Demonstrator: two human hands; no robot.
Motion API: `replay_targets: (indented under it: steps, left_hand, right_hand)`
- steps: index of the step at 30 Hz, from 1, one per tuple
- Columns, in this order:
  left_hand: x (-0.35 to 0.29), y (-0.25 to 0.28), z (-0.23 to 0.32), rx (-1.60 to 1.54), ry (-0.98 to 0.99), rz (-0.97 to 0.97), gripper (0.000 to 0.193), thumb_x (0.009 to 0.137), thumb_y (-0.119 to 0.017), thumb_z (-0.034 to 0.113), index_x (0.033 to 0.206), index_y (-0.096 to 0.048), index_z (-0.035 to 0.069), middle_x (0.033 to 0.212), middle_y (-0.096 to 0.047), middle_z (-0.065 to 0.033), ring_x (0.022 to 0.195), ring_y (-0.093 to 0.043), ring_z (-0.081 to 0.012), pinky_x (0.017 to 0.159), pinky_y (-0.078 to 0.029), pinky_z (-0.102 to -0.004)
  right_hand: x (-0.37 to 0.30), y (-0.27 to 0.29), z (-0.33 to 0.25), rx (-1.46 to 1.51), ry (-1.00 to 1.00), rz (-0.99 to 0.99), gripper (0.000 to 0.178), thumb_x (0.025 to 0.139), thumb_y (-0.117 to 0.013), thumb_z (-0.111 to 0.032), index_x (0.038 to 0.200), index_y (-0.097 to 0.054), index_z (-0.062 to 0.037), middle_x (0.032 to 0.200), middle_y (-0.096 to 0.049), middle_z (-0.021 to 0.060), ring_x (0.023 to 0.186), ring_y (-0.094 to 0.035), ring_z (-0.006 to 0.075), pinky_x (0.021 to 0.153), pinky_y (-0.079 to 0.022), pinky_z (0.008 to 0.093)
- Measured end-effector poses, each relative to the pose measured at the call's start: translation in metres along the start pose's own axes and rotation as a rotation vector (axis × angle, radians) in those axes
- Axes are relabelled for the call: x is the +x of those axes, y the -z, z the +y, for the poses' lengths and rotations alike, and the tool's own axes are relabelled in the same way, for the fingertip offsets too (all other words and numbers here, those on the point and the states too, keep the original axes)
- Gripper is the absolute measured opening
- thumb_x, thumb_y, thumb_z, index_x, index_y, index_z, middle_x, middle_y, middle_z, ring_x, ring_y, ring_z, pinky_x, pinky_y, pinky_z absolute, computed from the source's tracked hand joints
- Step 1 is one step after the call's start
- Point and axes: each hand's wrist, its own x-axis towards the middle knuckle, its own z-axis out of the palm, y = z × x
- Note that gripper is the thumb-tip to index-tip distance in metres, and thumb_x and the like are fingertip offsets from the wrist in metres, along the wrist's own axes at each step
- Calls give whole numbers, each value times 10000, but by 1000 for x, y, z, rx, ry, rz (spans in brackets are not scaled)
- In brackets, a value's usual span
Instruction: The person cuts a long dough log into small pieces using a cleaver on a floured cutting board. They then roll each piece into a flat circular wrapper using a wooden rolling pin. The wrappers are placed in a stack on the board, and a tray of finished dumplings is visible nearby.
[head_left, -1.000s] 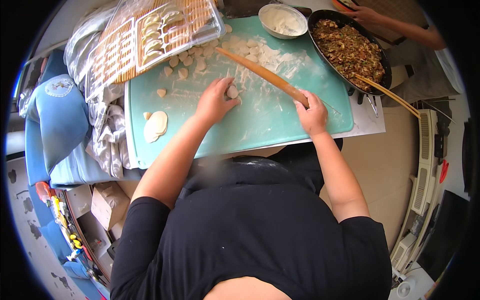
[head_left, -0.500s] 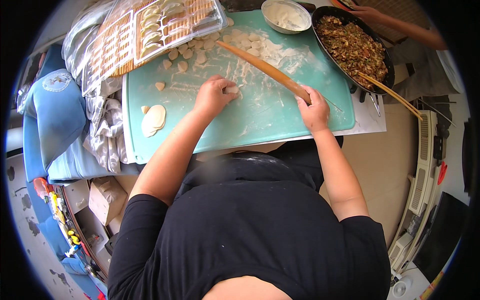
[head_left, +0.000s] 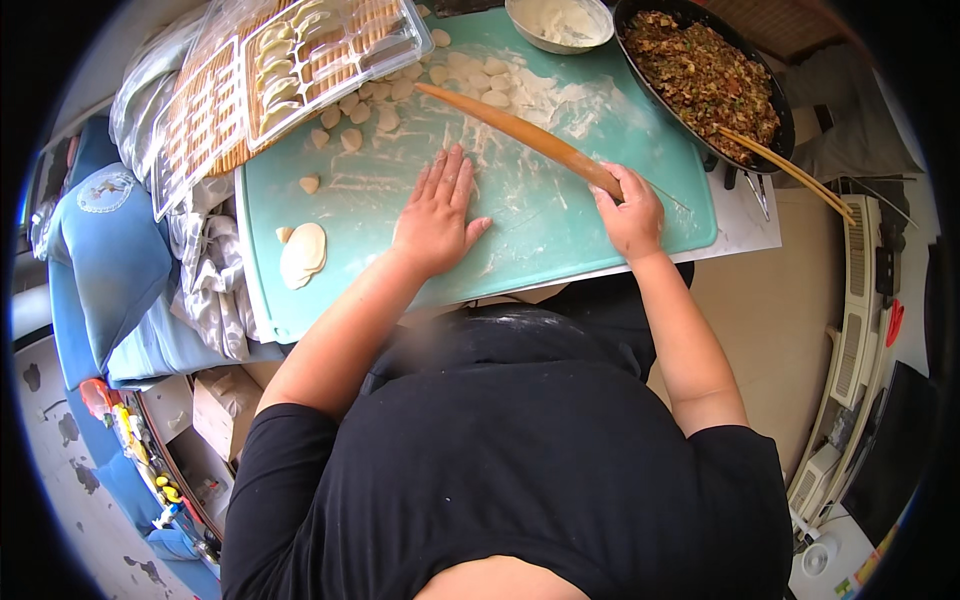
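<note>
Apparently at the dough-flattening step: rests left hand (head_left: 438,222) palm down on the teal mat (head_left: 590,235) near mid-bench, fingers straight and slightly spread; cannot tell about anything beneath the palm. Grips one end of the wooden rolling pin (head_left: 510,125) in right hand (head_left: 632,210), well apart from the left, slanting its free end toward the far edge of the bench (head_left: 752,218). Likely calls next for lifting the palm and bringing the pin across with light, even pressure. Shows stacked round wrappers (head_left: 303,255) toward the near left corner, small dough pieces (head_left: 351,138) toward the far edge, and shaped dumplings (head_left: 278,65) in a clear tray (head_left: 428,55) at the far left corner. Holds a flour bowl (head_left: 555,46) by the far edge and a black pan (head_left: 786,108) of chopped filling (head_left: 705,75) at the far right corner, with chopsticks (head_left: 785,175) jutting out. Beyond the left edge, note blue cushions (head_left: 115,255) and silvery cloth (head_left: 215,275); beyond the right, pale floor (head_left: 750,320) and a dark screen (head_left: 890,455)
</note>
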Motion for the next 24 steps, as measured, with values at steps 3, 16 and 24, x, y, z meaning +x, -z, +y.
replay_targets:
  steps: [3,16,24]
  left_hand:
    - [2,9,0,22,14,-56,735,911,-475,433,1426,-214,-23,1515,-134,-217,1404,-148,-360,1138,-148,-447]
    - [37,32,-21,-362,375,3,156,781,-648,150,902,-630,52,848,-618,-119,836,-596,-301,754,-477,-384]
    - [39,42,-42,-562,133,224,213,713,-744,119,861,-607,52,857,-618,-65,800,-594,-201,739,-484,-314]
  right_hand:
    - [2,2,-4,-32,27,15,283,760,-685,-152,1027,-618,-87,977,-648,94,895,-608,301,765,-488,382]
    - [1,3,-5,-53,-11,-12,299,775,-681,-180,1057,-617,-103,1020,-642,86,925,-602,286,792,-482,365]
    - [1,3,-3,-36,-33,-24,293,774,-678,-160,1056,-619,-110,1014,-642,76,913,-606,274,775,-489,349]
